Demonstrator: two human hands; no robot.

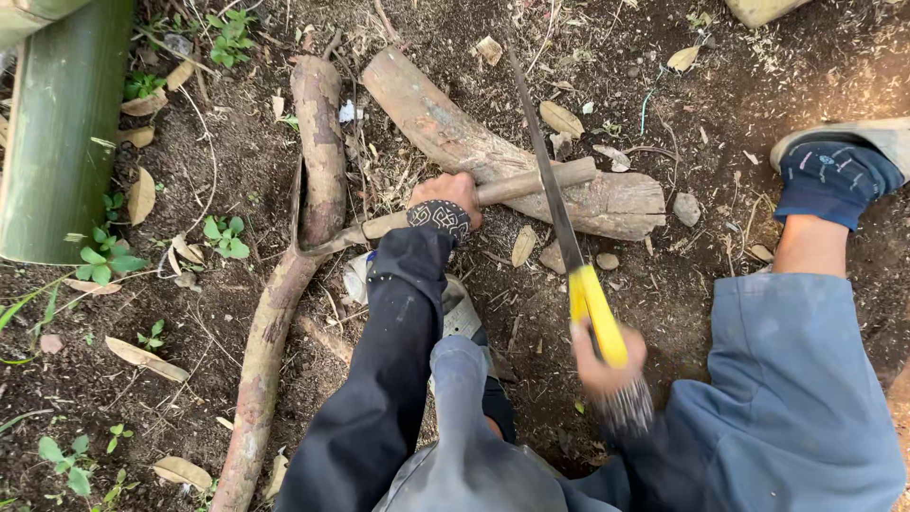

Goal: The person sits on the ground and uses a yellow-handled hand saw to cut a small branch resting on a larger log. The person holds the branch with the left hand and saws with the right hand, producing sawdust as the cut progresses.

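My left hand [447, 197] grips a thin wooden stick [531, 180] that lies across a thick weathered log [493, 152]. My right hand [607, 365] holds the yellow handle of a hand saw [592, 303]. The saw's dark blade [540, 142] reaches away from me and crosses over the stick near its right end. The right hand looks motion-blurred. A curved metal blade [318, 242] shows at the stick's left end.
A long bent branch [284, 284] lies left of the log on bare soil. A thick green bamboo stem [62, 123] stands at the far left. My blue-trousered knees fill the bottom; my right foot in a sock and shoe [834, 166] rests at the right. Dry leaves and small plants are scattered about.
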